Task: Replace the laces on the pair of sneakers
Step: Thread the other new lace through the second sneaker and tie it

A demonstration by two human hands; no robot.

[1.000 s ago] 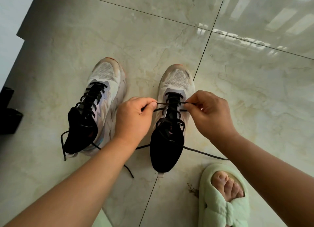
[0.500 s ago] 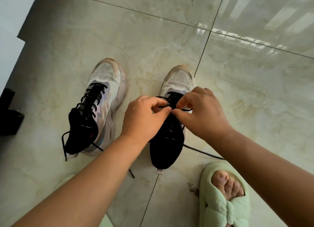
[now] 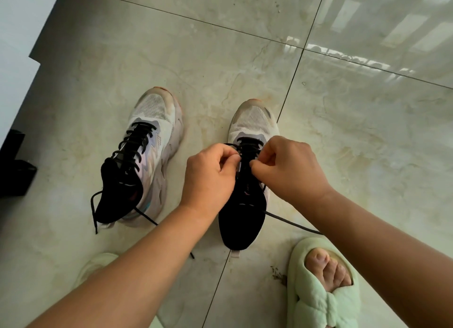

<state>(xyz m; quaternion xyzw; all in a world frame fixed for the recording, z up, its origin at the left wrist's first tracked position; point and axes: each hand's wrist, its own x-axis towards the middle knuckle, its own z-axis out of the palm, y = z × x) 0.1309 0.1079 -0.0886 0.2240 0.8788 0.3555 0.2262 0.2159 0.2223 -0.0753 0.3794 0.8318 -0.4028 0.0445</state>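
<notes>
Two white mesh sneakers with black tongues stand on the tiled floor, toes pointing away. The left sneaker [image 3: 149,141] is laced with a black lace, its ends trailing on the floor. Over the right sneaker [image 3: 252,121] my left hand [image 3: 208,178] pinches the black lace [image 3: 289,220] near the eyelets. My right hand [image 3: 286,165] pinches the lace on the other side, fingers curled. Both hands nearly meet over the tongue. One lace end runs out to the right under my right forearm.
My right foot in a pale green slipper [image 3: 321,293] is at the bottom right; a second slipper [image 3: 95,266] shows under my left forearm. A dark object [image 3: 14,163] sits at the left edge beside a white wall. Glossy tiles stretch beyond the sneakers.
My hands had pulled the lace taut to both sides, then came together over the right sneaker. They now sit slightly closer to the eyelets, still pinching the lace.
</notes>
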